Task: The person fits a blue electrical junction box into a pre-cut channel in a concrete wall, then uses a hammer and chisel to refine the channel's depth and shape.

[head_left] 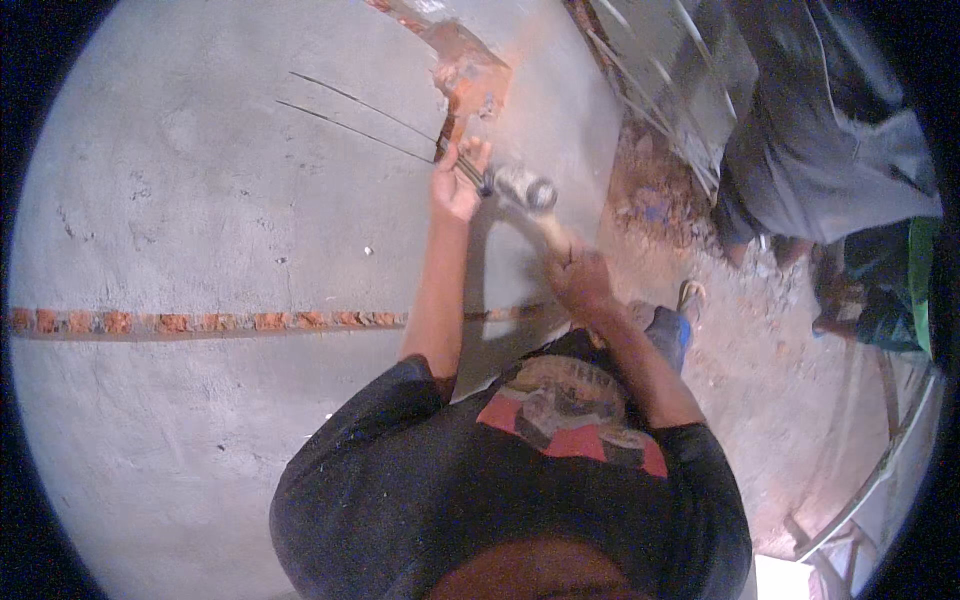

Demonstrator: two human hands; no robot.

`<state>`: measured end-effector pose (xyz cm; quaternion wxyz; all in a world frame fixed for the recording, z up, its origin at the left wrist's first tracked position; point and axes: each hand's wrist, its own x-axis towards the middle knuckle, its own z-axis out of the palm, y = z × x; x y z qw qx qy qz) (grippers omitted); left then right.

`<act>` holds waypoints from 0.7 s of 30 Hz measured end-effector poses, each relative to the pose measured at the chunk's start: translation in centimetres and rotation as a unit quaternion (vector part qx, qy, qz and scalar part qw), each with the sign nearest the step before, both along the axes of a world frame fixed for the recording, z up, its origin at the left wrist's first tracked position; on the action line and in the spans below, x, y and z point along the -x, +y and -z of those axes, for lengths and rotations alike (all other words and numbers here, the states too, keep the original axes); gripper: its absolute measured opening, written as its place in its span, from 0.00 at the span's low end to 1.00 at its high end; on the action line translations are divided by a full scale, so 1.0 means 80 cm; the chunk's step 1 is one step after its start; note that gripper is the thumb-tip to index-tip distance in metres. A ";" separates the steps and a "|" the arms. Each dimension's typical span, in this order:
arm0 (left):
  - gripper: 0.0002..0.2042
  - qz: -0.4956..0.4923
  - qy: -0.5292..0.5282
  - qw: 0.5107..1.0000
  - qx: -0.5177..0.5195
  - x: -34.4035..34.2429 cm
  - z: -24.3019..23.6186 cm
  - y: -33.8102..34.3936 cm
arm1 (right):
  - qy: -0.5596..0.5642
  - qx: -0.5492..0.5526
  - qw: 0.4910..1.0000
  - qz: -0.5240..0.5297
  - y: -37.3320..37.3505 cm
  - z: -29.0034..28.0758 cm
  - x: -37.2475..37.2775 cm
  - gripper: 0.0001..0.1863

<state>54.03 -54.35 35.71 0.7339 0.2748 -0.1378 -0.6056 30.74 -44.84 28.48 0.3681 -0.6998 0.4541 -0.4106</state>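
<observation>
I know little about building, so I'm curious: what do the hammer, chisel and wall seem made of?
Hammer head: likely steel, dull grey with a round face.
Handle: probably wood, pale tan; blur hides any grain.
Chisel: probably metal, a slim dark bar.
Wall: seemingly cement plaster, matte grey, with orange-red brick exposed where it's broken.

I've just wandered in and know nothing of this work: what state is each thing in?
Left fingers: closed around the chisel
Right fingers: closed around the hammer's handle
Chisel: held slanted, one end by the hole
Hammer: held, blurred; contact with chisel unclear
Hole: chipped open, orange brick showing
Groove: cut open, brick exposed
Rubble: loose, scattered
</observation>
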 end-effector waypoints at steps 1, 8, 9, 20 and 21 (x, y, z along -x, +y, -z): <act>0.10 0.015 0.036 0.999 -0.002 -0.003 0.005 0.007 | -0.025 -0.024 0.999 0.017 0.008 -0.014 0.008 0.14; 0.09 0.010 0.100 0.995 -0.013 0.017 -0.016 0.003 | 0.060 0.045 0.996 -0.058 0.023 -0.069 0.037 0.11; 0.09 0.013 0.099 0.995 -0.009 0.019 -0.019 0.001 | 0.071 0.044 0.994 -0.072 0.011 -0.061 0.026 0.11; 0.08 0.024 -0.061 0.995 -0.070 0.024 0.004 0.012 | -0.037 -0.148 0.988 -0.020 0.022 -0.057 0.041 0.16; 0.09 0.019 -0.041 0.993 -0.113 0.040 0.005 0.015 | -0.060 -0.117 0.991 0.006 0.029 -0.056 0.045 0.15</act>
